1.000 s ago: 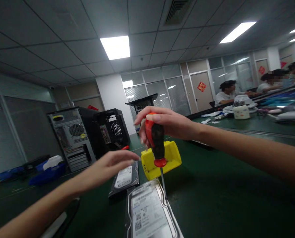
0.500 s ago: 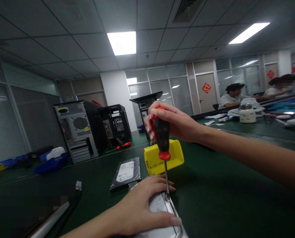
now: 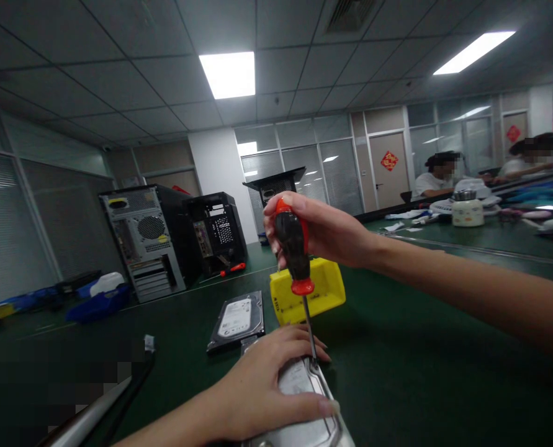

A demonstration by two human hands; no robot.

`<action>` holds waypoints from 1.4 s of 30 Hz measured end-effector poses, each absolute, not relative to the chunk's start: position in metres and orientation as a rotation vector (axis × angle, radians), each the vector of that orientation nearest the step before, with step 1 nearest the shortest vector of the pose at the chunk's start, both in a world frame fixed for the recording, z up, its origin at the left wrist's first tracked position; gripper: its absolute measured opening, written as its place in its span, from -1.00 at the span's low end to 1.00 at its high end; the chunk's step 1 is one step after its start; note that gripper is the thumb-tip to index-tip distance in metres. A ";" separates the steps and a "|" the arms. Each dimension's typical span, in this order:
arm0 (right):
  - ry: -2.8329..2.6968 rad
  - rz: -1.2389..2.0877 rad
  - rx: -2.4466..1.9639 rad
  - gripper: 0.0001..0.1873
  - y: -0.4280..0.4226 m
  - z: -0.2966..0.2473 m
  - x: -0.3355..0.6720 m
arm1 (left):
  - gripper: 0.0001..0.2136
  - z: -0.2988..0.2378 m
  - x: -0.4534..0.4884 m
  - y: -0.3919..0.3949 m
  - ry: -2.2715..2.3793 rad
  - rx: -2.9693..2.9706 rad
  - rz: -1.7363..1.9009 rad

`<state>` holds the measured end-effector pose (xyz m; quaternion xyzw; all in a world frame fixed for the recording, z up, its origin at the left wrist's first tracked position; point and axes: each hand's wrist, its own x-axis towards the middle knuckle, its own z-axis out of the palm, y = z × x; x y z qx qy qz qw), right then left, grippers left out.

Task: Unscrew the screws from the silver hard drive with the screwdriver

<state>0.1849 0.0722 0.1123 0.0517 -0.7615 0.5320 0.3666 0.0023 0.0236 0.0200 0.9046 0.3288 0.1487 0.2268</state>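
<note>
My right hand (image 3: 313, 233) is wrapped round the black and red handle of a screwdriver (image 3: 293, 248). The shaft points down, slightly tilted, and its tip meets the upper right edge of a silver hard drive (image 3: 299, 379). My left hand (image 3: 257, 385) lies across that drive and grips it, thumb along the near right edge and fingers over the far end. Behind my left hand a second hard drive (image 3: 235, 320) rests on the table, label up. A yellow plastic bin (image 3: 327, 282) stands just beyond the screwdriver shaft.
Opened computer cases (image 3: 150, 242) stand at the back left. A red-handled screwdriver (image 3: 233, 269) lies before them. A blue bin (image 3: 102, 304) is further left, and a cable (image 3: 134, 379) lies near front left. A cream pot (image 3: 467, 212) and people (image 3: 437, 180) are at the right.
The screwdriver's handle has shifted a little left and leans more, with my right hand turned round it. My left hand stays on the drive. The view has tilted slightly.
</note>
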 end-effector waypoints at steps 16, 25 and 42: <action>-1.891 1.415 0.264 -0.64 0.065 0.104 0.174 | -0.58 0.020 0.003 0.023 0.901 2.510 0.427; -1.875 1.461 0.237 -0.71 0.068 0.108 0.179 | -0.58 0.019 0.002 0.023 0.888 2.526 0.429; -1.947 1.409 0.269 -0.67 0.064 0.108 0.173 | -0.70 0.043 -0.033 0.050 1.111 2.757 0.369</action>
